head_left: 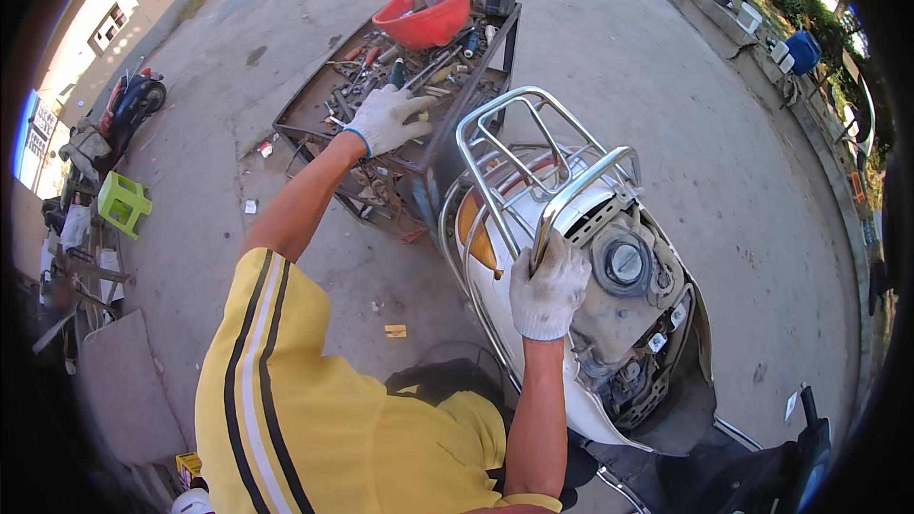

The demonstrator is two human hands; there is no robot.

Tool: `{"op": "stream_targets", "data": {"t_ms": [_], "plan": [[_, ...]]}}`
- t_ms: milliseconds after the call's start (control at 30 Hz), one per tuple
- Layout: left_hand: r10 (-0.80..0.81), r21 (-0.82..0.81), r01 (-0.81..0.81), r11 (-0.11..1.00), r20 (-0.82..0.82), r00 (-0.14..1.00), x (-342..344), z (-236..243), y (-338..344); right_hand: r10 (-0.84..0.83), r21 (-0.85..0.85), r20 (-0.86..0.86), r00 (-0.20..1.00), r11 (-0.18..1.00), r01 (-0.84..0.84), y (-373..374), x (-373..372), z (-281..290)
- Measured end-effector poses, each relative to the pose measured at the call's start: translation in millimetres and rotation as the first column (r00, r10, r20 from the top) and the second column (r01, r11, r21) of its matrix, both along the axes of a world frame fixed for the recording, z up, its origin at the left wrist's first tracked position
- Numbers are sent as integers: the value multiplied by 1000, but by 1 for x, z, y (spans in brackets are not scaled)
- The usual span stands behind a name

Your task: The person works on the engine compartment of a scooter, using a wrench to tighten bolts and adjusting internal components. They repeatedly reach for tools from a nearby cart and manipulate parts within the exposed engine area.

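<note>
Chrome rack tubing [583,183] vanishes inside the curled right grip [549,290]; the splayed, empty left grip [388,121] partly masks the tray [309,103].

The rack [578,183] is glossy, smooth metal.

A metal-framed stand [305,108] carries jumbled tools [358,82] and a red basin [440,30] at its far end

White scooter [609,338], striped yellow shirt [333,409]
</note>
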State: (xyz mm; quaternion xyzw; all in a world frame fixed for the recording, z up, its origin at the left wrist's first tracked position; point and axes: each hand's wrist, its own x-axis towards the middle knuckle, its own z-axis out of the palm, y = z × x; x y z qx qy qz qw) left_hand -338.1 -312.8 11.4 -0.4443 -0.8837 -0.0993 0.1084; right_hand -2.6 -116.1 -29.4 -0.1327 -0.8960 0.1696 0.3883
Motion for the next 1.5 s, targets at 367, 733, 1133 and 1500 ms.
{"op": "stream_targets", "data": {"t_ms": [367, 733, 1133, 1500], "plan": [[331, 413, -421, 808, 273, 903, -12, -24, 5, -16, 4, 33, 999, 1000, 16, -1, 1, 4], [115, 695, -543, 471, 561, 819, -68, -77, -25, -2, -1, 2, 1000, 1000, 2, 2, 3, 3], [164, 738, -484, 471, 466, 870, -60, -58, -4, 28, -82, -7, 1000, 996, -28, 0, 0, 6], [200, 876, -270, 399, 204, 958, -26, -21, 2, 626, 370, -378, 682, 777, -508, -46, 112, 174]]}}
